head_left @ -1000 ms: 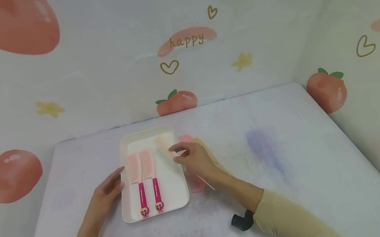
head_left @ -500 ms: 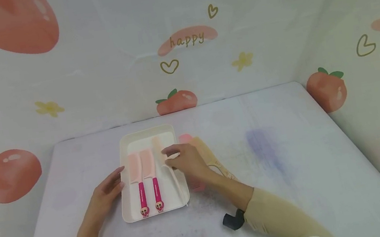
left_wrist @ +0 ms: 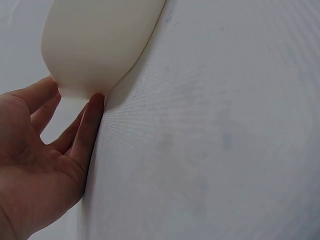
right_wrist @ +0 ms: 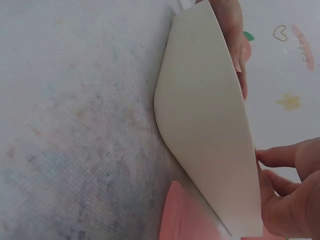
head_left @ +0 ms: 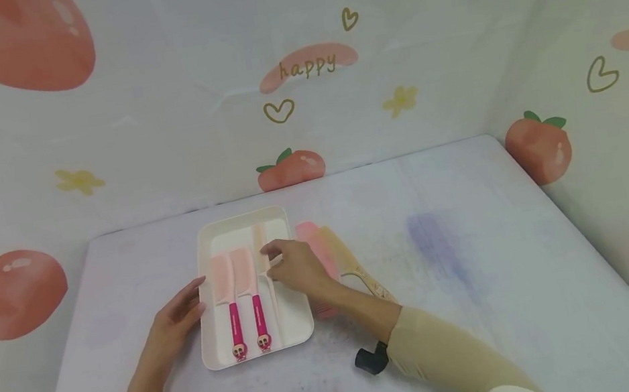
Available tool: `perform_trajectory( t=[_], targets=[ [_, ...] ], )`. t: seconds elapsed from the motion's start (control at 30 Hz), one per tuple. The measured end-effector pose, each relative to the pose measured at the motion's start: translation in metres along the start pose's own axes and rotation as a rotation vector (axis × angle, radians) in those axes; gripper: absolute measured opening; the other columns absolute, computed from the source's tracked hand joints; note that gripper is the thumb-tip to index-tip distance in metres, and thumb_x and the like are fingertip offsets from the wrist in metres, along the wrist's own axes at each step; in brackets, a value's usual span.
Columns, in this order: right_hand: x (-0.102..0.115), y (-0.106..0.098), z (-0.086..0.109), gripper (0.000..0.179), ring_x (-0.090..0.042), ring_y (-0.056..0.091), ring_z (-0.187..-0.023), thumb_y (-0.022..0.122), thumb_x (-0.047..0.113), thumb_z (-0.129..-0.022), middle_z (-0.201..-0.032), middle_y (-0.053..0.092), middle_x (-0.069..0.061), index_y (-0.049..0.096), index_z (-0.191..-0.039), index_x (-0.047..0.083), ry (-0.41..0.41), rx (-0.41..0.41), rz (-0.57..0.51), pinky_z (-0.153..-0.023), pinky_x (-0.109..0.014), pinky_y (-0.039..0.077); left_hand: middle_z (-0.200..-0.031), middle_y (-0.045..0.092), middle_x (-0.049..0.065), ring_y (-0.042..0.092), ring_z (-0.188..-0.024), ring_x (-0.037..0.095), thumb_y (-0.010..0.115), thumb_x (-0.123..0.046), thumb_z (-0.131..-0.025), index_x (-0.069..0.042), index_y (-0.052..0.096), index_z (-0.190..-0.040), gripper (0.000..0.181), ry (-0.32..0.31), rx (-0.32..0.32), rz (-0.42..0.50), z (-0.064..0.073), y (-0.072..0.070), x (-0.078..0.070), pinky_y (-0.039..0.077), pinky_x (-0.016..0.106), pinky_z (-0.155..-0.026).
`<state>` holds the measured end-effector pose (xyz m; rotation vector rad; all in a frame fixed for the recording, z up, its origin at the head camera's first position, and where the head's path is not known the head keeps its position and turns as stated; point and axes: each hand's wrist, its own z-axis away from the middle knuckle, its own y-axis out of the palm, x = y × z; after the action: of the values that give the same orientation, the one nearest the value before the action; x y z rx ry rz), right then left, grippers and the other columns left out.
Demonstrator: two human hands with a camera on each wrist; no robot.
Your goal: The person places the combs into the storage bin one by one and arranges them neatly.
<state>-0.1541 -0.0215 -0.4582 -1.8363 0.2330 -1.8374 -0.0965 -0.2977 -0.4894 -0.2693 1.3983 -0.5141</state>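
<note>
Tray (head_left: 294, 317): white, one, left of the table's (head_left: 516, 240) middle.
Pale comb (head_left: 259, 237): inside, between the pair and the tray's right edge.
Right hand (head_left: 298, 266): fingers drawn in; we see it pinching the pale comb.
Left hand (head_left: 171, 322): half spread, fingertips touching the tray's left edge.
Magenta-handled combs (head_left: 236, 326): we count two, handles toward the near edge.
Outside right edge: pink comb (head_left: 309, 232), yellow comb (head_left: 339, 248).
</note>
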Motion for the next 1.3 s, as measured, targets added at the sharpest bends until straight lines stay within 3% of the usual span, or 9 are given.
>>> perform_trajectory(
  t=[0.3,0.7,0.87,1.07,1.3],
  targets=[
    [0.007,0.003,-0.004,0.037,-0.012,0.061,-0.079,0.066,-0.003,-0.083,-0.097,0.068,-0.005,0.067,-0.119,0.004,-0.024,0.060,0.238,-0.064,-0.020,0.052,-0.154,0.041,0.014,0.042,-0.139,0.037,0.059,-0.037,-0.100,-0.017,0.040,-0.153,0.059,-0.004,-0.001,-0.018,0.001,0.000,-0.002,0.037,0.008,-0.094],
    [0.010,-0.001,0.001,0.034,-0.013,0.063,-0.085,0.066,0.000,-0.086,-0.104,0.072,-0.005,0.070,-0.120,0.004,0.021,0.120,0.313,-0.069,-0.019,0.054,-0.156,0.038,0.012,0.041,-0.139,0.038,0.060,-0.038,-0.100,-0.018,0.041,-0.153,0.060,0.002,-0.012,-0.014,0.003,0.001,-0.002,0.039,0.012,-0.095],
    [0.009,-0.004,0.006,0.032,-0.012,0.065,-0.088,0.070,0.005,-0.086,-0.106,0.072,-0.004,0.070,-0.118,0.006,0.032,0.108,0.237,-0.067,-0.019,0.053,-0.156,0.038,0.012,0.041,-0.139,0.037,0.059,-0.037,-0.100,-0.019,0.040,-0.153,0.059,-0.001,-0.011,-0.015,0.003,0.002,-0.004,0.039,0.012,-0.095],
    [0.002,-0.007,0.009,0.028,-0.011,0.069,-0.094,0.073,0.010,-0.088,-0.107,0.072,-0.001,0.070,-0.116,0.008,0.029,0.105,0.063,-0.072,-0.023,0.056,-0.156,0.039,0.012,0.041,-0.139,0.037,0.059,-0.038,-0.100,-0.019,0.041,-0.152,0.058,-0.001,-0.021,-0.032,0.004,0.002,-0.005,0.038,0.010,-0.094],
    [-0.009,-0.012,0.011,0.025,-0.005,0.068,-0.087,0.072,0.011,-0.090,-0.099,0.071,0.006,0.070,-0.115,0.011,-0.048,0.115,-0.090,-0.072,-0.022,0.056,-0.155,0.040,0.014,0.042,-0.138,0.039,0.059,-0.037,-0.100,-0.018,0.041,-0.152,0.058,0.008,-0.022,-0.040,0.004,0.002,-0.004,0.039,0.011,-0.094]
  ],
)
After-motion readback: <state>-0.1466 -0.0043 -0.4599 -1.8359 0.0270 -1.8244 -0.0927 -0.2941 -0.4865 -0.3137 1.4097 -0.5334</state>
